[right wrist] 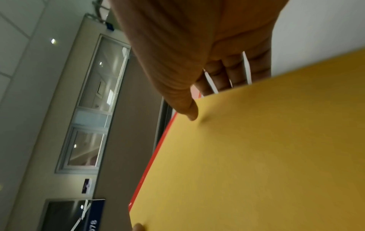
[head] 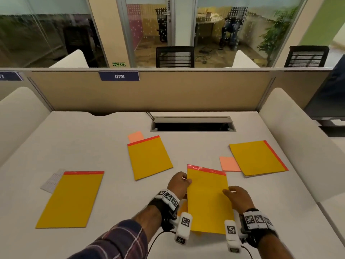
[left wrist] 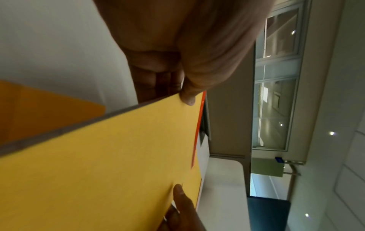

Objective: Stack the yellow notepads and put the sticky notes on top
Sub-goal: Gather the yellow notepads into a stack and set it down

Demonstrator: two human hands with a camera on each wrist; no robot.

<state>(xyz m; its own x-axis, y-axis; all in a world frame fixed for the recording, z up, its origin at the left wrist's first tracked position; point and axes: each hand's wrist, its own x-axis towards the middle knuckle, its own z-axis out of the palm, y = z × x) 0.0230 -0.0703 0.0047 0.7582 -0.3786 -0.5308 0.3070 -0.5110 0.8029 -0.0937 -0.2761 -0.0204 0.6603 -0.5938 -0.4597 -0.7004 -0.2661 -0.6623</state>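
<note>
A yellow notepad with a red top strip (head: 207,199) is lifted above the table's near edge, held at both sides. My left hand (head: 180,182) pinches its left edge, thumb on top (left wrist: 187,95) and fingers beneath. My right hand (head: 237,195) pinches its right edge, thumb on top (right wrist: 189,112). Another yellow pad (head: 183,206) lies partly hidden under it. Three more yellow notepads lie flat: left (head: 72,199), middle (head: 149,157), right (head: 257,157). Pink sticky notes sit behind the middle pad (head: 136,136) and beside the right pad (head: 229,164).
A grey lined sheet (head: 52,181) pokes out from under the left notepad. An open cable hatch (head: 193,126) lies at the back of the white desk (head: 93,143), before a beige partition. A dark monitor (head: 328,101) stands at the far right.
</note>
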